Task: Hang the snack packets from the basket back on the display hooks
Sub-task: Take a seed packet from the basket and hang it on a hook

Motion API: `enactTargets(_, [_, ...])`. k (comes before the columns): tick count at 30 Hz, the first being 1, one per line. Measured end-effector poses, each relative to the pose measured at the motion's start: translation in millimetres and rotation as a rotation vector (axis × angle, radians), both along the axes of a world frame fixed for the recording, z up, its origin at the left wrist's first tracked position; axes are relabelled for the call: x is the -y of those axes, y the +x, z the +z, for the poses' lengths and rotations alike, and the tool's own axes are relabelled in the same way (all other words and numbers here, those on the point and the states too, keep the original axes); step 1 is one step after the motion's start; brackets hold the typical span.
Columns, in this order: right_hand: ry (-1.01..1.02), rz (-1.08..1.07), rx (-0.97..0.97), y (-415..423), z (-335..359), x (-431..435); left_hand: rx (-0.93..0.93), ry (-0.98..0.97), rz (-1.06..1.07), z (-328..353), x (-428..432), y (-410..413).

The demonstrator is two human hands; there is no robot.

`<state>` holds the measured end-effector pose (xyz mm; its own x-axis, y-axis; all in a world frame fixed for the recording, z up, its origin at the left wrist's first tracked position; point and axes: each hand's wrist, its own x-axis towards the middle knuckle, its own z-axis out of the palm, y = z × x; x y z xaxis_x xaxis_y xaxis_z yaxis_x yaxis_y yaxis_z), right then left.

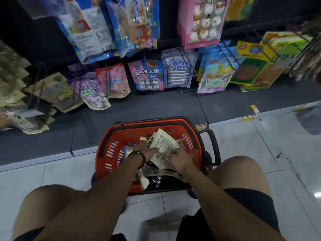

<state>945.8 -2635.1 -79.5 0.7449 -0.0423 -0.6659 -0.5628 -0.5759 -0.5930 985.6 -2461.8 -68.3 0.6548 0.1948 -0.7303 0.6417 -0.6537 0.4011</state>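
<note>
The white packet [164, 144] is in the red basket [107, 146], tipped up. The left hand [146, 152] and right hand [180, 160] both pinch its lower end. It may slip, or rip if they tug apart. The hooks [190, 66] look crowded. I count one white packet, one black packet [159, 181], one basket. More packets are hidden.

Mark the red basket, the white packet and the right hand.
red basket [104, 152]: head view, left side wall.
white packet [164, 143]: head view, middle of the printed panel.
right hand [180, 159]: head view, back of the hand.
</note>
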Motion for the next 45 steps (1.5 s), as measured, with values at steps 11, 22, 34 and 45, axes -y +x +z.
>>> enactTargets(11, [0.149,-0.190,-0.063,3.4,-19.8,-5.2,-0.071,0.001,0.051,-37.5,9.4,28.6])
enactTargets(22, [0.251,-0.517,0.149,-20.5,49.1,-15.2,0.351,-0.490,0.723,52.8,-23.0,-55.6])
enactTargets(34, [0.851,-0.577,0.264,-3.8,173.7,-32.6,0.442,-1.014,0.679,172.3,-25.6,-106.1])
enactTargets(45, [0.663,0.038,0.486,30.6,326.2,-44.8,0.830,-0.627,0.292,328.4,-98.5,-64.0])
